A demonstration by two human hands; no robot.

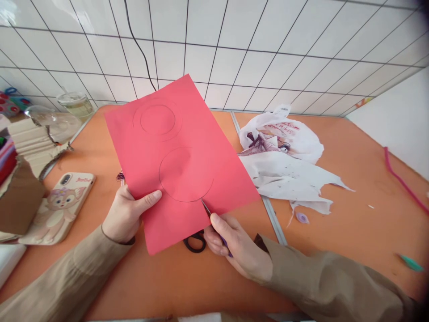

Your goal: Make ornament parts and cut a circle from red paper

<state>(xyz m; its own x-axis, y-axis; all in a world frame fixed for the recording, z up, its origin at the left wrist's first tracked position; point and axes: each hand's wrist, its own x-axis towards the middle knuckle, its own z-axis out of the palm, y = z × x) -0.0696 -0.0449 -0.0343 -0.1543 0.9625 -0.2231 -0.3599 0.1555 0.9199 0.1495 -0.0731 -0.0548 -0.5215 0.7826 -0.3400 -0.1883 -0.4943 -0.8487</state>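
Observation:
My left hand (125, 212) grips a red sheet of paper (201, 129) at its lower left edge, thumb on top, fingers hidden behind. The sheet is held tilted above the table, with drawn circles and arcs on it. My right hand (234, 243) is closed around a slim pointed tool (206, 208) with a dark, narrow tip and a purple part near the palm. Its tip touches or lies over the lower arc, close to the sheet's near edge. Most of the tool is covered by my fingers. A black loop handle (195, 242) shows below the paper.
Orange table (187, 286) meets a tiled wall. Left are a phone in a cartoon case (62, 208), a cardboard box (22, 197) and a lidded cup (76, 105). Right are a white plastic bag (295, 134), a small purple roll (302, 218) and a green object (411, 263).

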